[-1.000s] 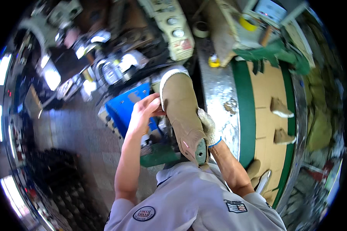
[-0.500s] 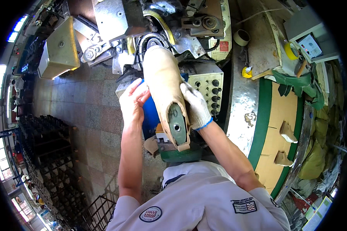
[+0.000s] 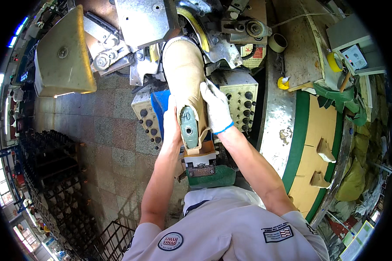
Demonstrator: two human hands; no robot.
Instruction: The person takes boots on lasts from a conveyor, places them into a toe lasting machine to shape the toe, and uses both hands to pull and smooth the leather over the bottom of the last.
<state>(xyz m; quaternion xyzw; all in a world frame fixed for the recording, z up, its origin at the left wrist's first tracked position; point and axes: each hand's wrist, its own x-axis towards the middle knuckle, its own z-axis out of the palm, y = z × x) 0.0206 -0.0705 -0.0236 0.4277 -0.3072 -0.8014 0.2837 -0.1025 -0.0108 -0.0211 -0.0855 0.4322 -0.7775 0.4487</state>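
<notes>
A tan shoe upper (image 3: 184, 65) sits on a green shoe last (image 3: 188, 130), its toe end among the metal plates of a machine (image 3: 146, 21). The last's top, with a round hole, shows through the upper's opening nearest me. My bare left hand (image 3: 173, 119) presses along the left side of the upper, fingers partly hidden behind it. On the right side, my right hand (image 3: 216, 106) in a white knit glove grips the upper, its thumb side against the leather. Below the heel end is a metal bracket (image 3: 200, 169) above a green machine part (image 3: 213, 177).
Control boxes with black knobs (image 3: 244, 104) flank the work. A beige machine cover (image 3: 63, 52) stands at left, and dark racks (image 3: 52, 165) line the floor. At right, a green-edged conveyor (image 3: 307, 165) carries shoe uppers (image 3: 324, 150). A tape roll (image 3: 278, 42) lies on the bench.
The shoe upper has straightened and its toe end has gone farther into the machine. My left hand has moved right, from loosely beside the upper to against its side.
</notes>
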